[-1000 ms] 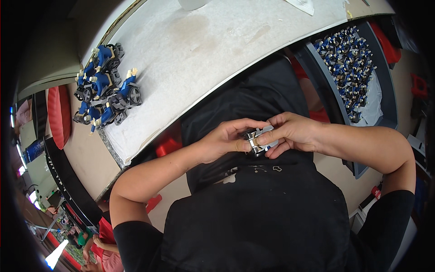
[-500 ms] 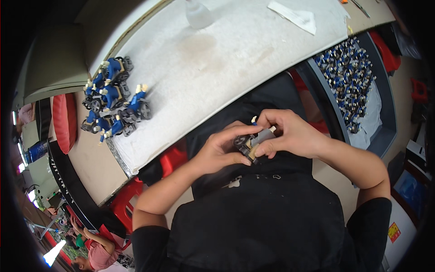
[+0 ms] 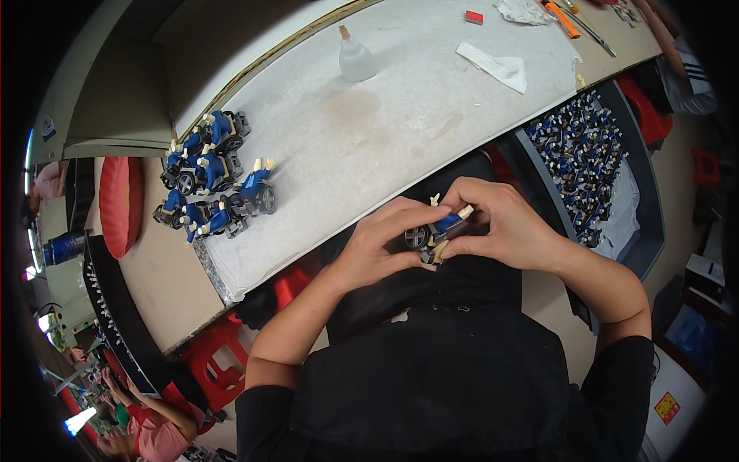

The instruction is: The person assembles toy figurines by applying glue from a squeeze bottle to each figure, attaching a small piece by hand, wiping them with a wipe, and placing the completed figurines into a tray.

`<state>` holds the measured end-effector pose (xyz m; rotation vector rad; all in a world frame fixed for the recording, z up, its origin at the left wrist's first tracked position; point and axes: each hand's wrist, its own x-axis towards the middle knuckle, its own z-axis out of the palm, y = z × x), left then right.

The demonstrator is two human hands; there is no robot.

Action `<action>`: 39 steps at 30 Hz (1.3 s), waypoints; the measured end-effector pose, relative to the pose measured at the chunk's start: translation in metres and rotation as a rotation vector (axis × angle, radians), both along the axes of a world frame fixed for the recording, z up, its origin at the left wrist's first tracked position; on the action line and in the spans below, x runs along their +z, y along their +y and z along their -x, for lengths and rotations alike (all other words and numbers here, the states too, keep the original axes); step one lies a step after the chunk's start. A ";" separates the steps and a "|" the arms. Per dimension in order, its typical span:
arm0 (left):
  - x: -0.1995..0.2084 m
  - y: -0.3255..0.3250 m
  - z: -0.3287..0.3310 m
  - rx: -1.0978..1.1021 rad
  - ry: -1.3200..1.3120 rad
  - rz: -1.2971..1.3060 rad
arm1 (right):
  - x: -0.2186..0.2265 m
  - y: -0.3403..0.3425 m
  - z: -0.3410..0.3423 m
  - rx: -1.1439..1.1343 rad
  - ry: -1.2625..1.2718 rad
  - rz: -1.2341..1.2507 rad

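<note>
Both my hands grip one small toy figure [image 3: 445, 223] above my lap, in front of the table edge. The figure has a blue torso and cream hands, and it sits in a dark grey wheeled seat with a spoked wheel. My left hand [image 3: 383, 240] is closed on the wheel side, thumb below and fingers above. At the other side, my right hand [image 3: 496, 223] pinches the toy between thumb and fingers. My fingers hide part of the seat and the figure's lower body.
Several similar wheeled toy figures [image 3: 209, 169] cluster on the white-covered table [image 3: 300, 165] at the left. A grey bin [image 3: 654, 245] of blue figures stands at the right. Farther back are a squeeze bottle [image 3: 356, 60], a white cloth [image 3: 493, 68] and an orange cutter [image 3: 562, 19]. Another person [image 3: 162, 431] sits lower left.
The toy has been turned in my hands: its grey back showed before, and now its blue torso and spoked wheel show. Both hands still hold it. The whole view has shifted slightly.
</note>
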<state>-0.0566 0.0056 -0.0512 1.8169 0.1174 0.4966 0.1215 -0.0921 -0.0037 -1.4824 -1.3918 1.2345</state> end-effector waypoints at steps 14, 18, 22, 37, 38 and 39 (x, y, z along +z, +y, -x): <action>0.021 0.007 0.006 0.075 -0.110 -0.366 | 0.021 -0.003 -0.004 0.086 -0.111 -0.238; 0.039 0.004 0.002 0.017 -0.131 -0.391 | 0.036 -0.012 -0.002 0.089 -0.070 -0.195; 0.039 0.006 0.012 0.003 -0.144 -0.419 | 0.042 -0.009 0.003 0.129 -0.063 -0.183; 0.039 0.011 0.023 0.022 -0.079 -0.443 | 0.036 -0.001 0.012 0.128 0.038 -0.225; 0.039 0.009 0.022 0.025 -0.069 -0.435 | 0.037 -0.001 0.011 0.151 0.013 -0.213; 0.039 0.009 0.022 0.029 -0.059 -0.426 | 0.037 -0.001 0.010 0.175 -0.013 -0.202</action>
